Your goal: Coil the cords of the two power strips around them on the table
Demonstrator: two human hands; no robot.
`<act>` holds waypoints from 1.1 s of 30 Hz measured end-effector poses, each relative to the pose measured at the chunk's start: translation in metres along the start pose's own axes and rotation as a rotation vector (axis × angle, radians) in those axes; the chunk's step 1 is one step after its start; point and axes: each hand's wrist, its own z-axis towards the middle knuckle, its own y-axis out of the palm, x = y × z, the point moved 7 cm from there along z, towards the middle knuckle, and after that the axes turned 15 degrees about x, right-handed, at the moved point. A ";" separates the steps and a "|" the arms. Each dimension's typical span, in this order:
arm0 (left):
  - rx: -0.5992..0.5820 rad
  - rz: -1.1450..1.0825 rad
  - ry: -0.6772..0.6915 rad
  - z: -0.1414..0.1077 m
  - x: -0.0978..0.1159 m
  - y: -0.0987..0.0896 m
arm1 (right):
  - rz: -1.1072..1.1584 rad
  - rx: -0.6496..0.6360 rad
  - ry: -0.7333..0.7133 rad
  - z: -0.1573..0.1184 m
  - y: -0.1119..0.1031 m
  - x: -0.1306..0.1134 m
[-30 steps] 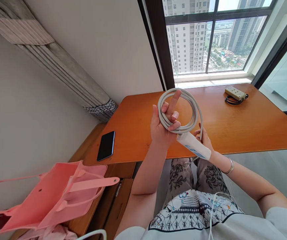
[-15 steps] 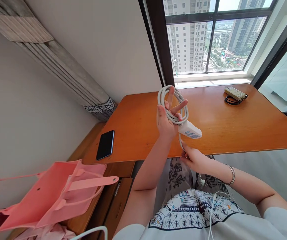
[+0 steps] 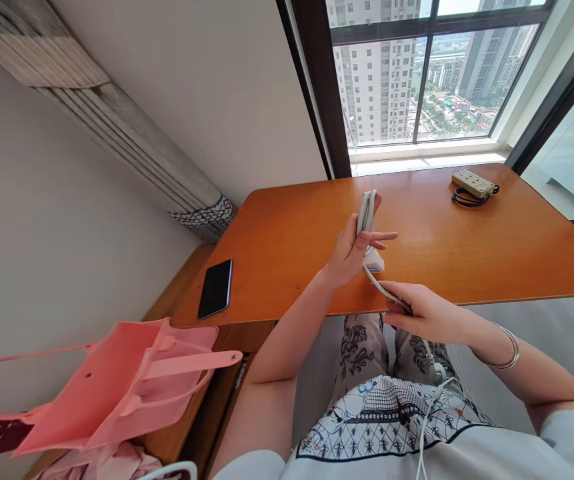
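A looped bundle of white cable point(image 3: 367, 212) is held upright above the table by my left hand point(image 3: 351, 257), its thumb pressed on the loops and some fingers stretched to the right. Below the loops, the white power strip point(image 3: 374, 261) shows only in part, mostly hidden behind the hand and cable. The free length of cable runs down to my right hand point(image 3: 414, 312), whose fingers are closed round it near the table's front edge. From there the cable drops to a plug point(image 3: 438, 373) over my lap.
The wooden table point(image 3: 287, 247) bears a black phone point(image 3: 215, 289) at its left and a beige power strip point(image 3: 475, 183) with black cord at the back right. A pink bag point(image 3: 101, 393) stands at the lower left. Behind the table is a window point(image 3: 429, 87).
My left hand has turned, so the coil now shows edge-on and sits farther right, with the strip mostly hidden. My right hand has moved right, and more cable stretches between the hands.
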 end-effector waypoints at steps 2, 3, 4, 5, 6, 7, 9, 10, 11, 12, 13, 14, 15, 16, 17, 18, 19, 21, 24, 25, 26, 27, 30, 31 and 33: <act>0.032 0.045 -0.056 -0.001 -0.003 -0.006 | 0.032 -0.119 0.096 -0.007 -0.006 0.009; 0.051 0.065 -0.075 -0.001 -0.004 -0.010 | 0.036 -0.184 0.140 -0.011 -0.009 0.015; 0.067 0.085 -0.091 -0.001 -0.004 -0.013 | 0.003 -0.224 0.161 -0.015 -0.013 0.021; 0.081 0.103 -0.101 -0.001 -0.003 -0.015 | -0.065 -0.231 0.155 -0.017 -0.019 0.025; 0.089 0.118 -0.108 -0.001 -0.002 -0.017 | -0.164 -0.200 0.120 -0.018 -0.028 0.027; 0.088 0.133 -0.112 -0.001 -0.001 -0.017 | -0.278 -0.137 0.061 -0.017 -0.039 0.026; 0.051 0.167 -0.111 0.000 0.002 -0.013 | -0.514 0.071 -0.106 -0.011 -0.065 0.012; 0.015 0.184 -0.115 -0.001 0.003 -0.008 | -0.623 0.195 -0.200 -0.008 -0.079 0.001; -0.032 0.201 -0.126 -0.002 0.005 -0.002 | -0.721 0.314 -0.296 -0.006 -0.091 -0.013; -0.086 0.211 -0.144 -0.004 0.006 0.005 | -0.801 0.423 -0.389 -0.003 -0.100 -0.026; -0.142 0.211 -0.167 -0.007 0.008 0.012 | -0.854 0.511 -0.469 0.000 -0.108 -0.037; -0.199 0.200 -0.193 -0.010 0.009 0.018 | -0.881 0.577 -0.535 0.004 -0.114 -0.047; -0.259 0.175 -0.219 -0.013 0.011 0.025 | -0.883 0.625 -0.588 0.009 -0.117 -0.054; -0.317 0.139 -0.248 -0.017 0.012 0.030 | -0.866 0.665 -0.629 0.014 -0.120 -0.058; -0.368 0.093 -0.283 -0.020 0.012 0.035 | -0.829 0.699 -0.656 0.019 -0.121 -0.061; -0.404 0.036 -0.324 -0.023 0.011 0.038 | -0.771 0.724 -0.669 0.024 -0.120 -0.061; -0.427 -0.030 -0.371 -0.025 0.008 0.039 | -0.689 0.739 -0.668 0.029 -0.119 -0.059; -0.430 -0.174 -0.452 -0.027 0.002 0.039 | -0.453 0.724 -0.618 0.039 -0.113 -0.051; -0.395 -0.328 -0.497 -0.027 -0.007 0.035 | 0.006 0.551 -0.428 0.052 -0.094 -0.030; -0.377 -0.352 -0.508 -0.026 -0.010 0.033 | 0.156 0.482 -0.353 0.054 -0.086 -0.022; -0.349 -0.373 -0.527 -0.026 -0.012 0.031 | 0.291 0.425 -0.283 0.056 -0.078 -0.016; -0.311 -0.394 -0.559 -0.026 -0.015 0.030 | 0.410 0.385 -0.223 0.056 -0.072 -0.010; -0.165 -0.483 -0.668 -0.025 -0.020 0.027 | 0.673 0.356 -0.100 0.058 -0.060 0.004; -0.123 -0.510 -0.691 -0.025 -0.021 0.027 | 0.739 0.365 -0.074 0.058 -0.058 0.007; -0.069 -0.546 -0.712 -0.024 -0.022 0.028 | 0.844 0.400 -0.035 0.060 -0.057 0.012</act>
